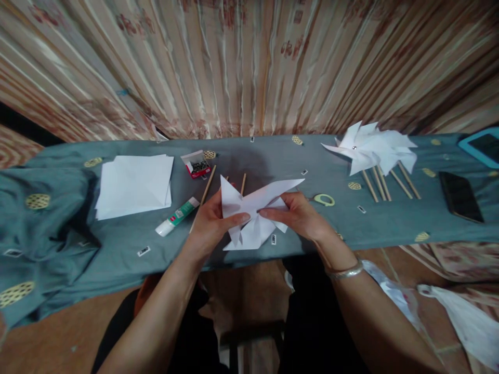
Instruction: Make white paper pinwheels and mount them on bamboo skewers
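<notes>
A white paper pinwheel (260, 200) is held over the front of the table, its blades folded in towards the middle. My left hand (212, 218) grips its left side, thumb pressed near the centre. From the other side my right hand (302, 213) pinches the paper, its thumb also close to the centre. Behind the pinwheel, wooden sticks (244, 183) lie partly hidden. Another wooden stick (208, 186) lies beside my left hand, next to a green and white glue stick (177, 216). Just right of my right hand rest scissors with a pale green handle (324, 199).
White paper sheets (134, 184) are stacked at the left. A small open red box (198, 165) holds dark little pieces. Finished-looking pinwheels on sticks (370, 148) lie at the back right, near a black phone (461, 196) and a blue-edged device (483, 147). A curtain (249, 67) hangs behind the table.
</notes>
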A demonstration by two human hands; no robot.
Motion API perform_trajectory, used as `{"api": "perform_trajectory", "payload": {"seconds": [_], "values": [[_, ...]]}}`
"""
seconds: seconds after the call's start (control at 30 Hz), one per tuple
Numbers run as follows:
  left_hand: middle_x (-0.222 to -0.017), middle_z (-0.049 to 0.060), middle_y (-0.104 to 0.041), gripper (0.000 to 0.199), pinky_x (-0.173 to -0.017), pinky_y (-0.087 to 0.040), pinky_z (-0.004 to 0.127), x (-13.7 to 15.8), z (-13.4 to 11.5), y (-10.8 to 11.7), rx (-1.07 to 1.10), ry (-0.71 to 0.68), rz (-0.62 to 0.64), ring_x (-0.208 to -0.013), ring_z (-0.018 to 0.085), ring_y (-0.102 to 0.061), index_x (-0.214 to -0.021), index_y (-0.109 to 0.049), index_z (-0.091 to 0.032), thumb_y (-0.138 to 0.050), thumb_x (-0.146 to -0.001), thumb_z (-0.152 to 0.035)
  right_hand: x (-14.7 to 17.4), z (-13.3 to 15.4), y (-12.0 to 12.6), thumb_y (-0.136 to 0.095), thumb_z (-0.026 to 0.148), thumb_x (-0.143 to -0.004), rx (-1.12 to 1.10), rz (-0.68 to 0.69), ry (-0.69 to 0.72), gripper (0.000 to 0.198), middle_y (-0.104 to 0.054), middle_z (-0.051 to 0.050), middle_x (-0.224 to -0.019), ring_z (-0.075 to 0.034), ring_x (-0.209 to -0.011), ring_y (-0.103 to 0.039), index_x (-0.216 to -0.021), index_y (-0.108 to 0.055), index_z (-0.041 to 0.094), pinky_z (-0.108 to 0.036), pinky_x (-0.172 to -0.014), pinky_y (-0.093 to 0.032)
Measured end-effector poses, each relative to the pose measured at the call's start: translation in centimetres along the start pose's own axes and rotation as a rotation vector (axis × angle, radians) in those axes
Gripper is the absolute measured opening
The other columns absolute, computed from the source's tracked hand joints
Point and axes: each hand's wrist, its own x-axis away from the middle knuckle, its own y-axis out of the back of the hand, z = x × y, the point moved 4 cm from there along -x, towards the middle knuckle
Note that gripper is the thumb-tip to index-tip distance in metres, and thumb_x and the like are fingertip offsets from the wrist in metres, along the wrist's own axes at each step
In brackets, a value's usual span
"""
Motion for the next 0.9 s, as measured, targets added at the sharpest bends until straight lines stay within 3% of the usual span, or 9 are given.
{"api": "perform_trajectory", "payload": {"seconds": [0.13, 0.3, 0.67, 0.9], "values": [[-0.082, 0.000, -0.072, 0.069, -0.064, -0.052, 0.026, -0.1, 0.4, 0.0, -0.100, -0.007, -0.025, -0.068, 0.015, -0.065, -0.113, -0.061, -0.015, -0.086, -0.049, -0.021, -0.1, -0.3, -0.1, -0.078, 0.027, -0.066, -0.008, 0.016, -0.005, 0.018, -0.075, 0.001, -0.080, -0.013, -0.068, -0.065, -0.082, -0.073, 0.020, -0.026, -0.067, -0.054], [-0.079, 0.002, -0.072, 0.056, -0.062, -0.052, 0.026, -0.3, 1.2, -0.4, -0.073, -0.004, -0.043, -0.065, 0.015, -0.065, -0.100, -0.063, -0.013, -0.085, -0.050, -0.024, -0.3, -0.6, -0.3, -0.078, 0.031, -0.067, -0.002, 0.049, 0.013, 0.020, -0.074, 0.002, -0.076, -0.012, -0.063, -0.063, -0.083, -0.074, 0.019, -0.024, -0.061, -0.052], [-0.081, 0.000, -0.072, 0.065, -0.069, -0.052, 0.027, -0.8, 1.9, -0.9, 0.127, 0.032, -0.094, -0.069, 0.015, -0.067, -0.111, -0.060, -0.014, -0.085, -0.051, -0.022, -0.2, 0.1, 0.6, -0.077, 0.038, -0.069, -0.017, -0.031, 0.063, 0.030, -0.073, 0.000, -0.082, -0.013, -0.065, -0.063, -0.090, -0.071, 0.018, -0.025, -0.060, -0.050], [-0.079, -0.002, -0.069, 0.065, -0.066, -0.052, 0.027, -0.8, 2.3, -1.0, 0.163, 0.038, -0.068, -0.066, 0.014, -0.065, -0.110, -0.058, -0.016, -0.085, -0.051, -0.020, -0.2, -0.2, 0.6, -0.082, 0.031, -0.061, -0.087, -0.015, -0.020, 0.033, -0.074, 0.000, -0.082, -0.014, -0.066, -0.064, -0.089, -0.070, 0.019, -0.027, -0.063, -0.052]]}}
